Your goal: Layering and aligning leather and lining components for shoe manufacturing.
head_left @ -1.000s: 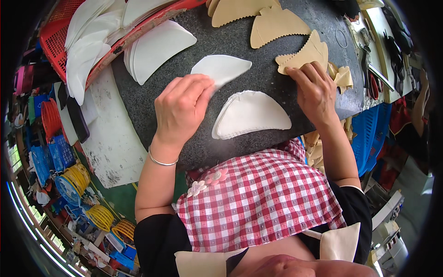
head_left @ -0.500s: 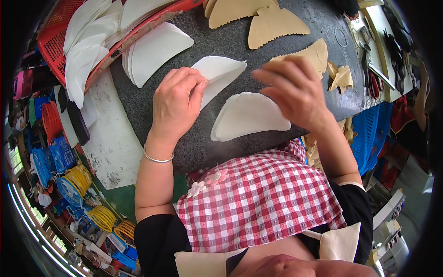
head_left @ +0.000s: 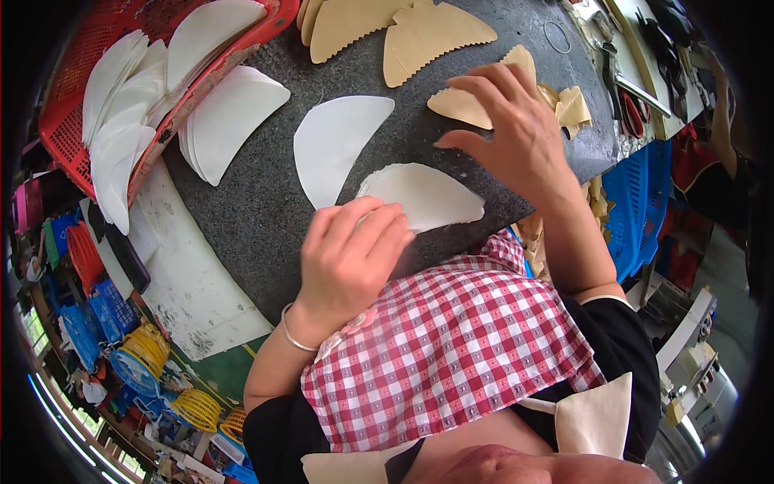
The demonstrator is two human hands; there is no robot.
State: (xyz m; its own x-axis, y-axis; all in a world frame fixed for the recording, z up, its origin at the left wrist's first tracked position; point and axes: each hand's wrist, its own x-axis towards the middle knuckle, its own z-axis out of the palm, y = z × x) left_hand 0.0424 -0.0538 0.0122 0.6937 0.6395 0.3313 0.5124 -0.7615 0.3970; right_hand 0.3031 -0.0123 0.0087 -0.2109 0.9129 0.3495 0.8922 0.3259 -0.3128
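My left hand (head_left: 355,252) is closed, its fingers curled at the left corner of a stack of thin white curved sheets (head_left: 435,195) near the table's front edge. Its thumb is hidden, so any hold on a sheet cannot be made out. A single white curved sheet (head_left: 337,143) lies flat just beyond this hand. Over to the right, my right hand (head_left: 516,127) hovers open, thumb and fingers apart, with nothing in it. Partly behind it lies a tan piece with a zigzag edge (head_left: 461,107).
Another white stack (head_left: 234,121) lies at the far left beside a red plastic basket (head_left: 63,129) of white sheets. More tan zigzag-edged pieces (head_left: 435,39) lie at the back of the dark tabletop (head_left: 234,234). Red-handled scissors (head_left: 631,114) lie at right; a blue basket (head_left: 637,210) is below.
The white sheet pinched in my left hand has been let go and now lies flat. My left hand has moved nearer, to the near stack. The right hand has spread open. The view has shifted.
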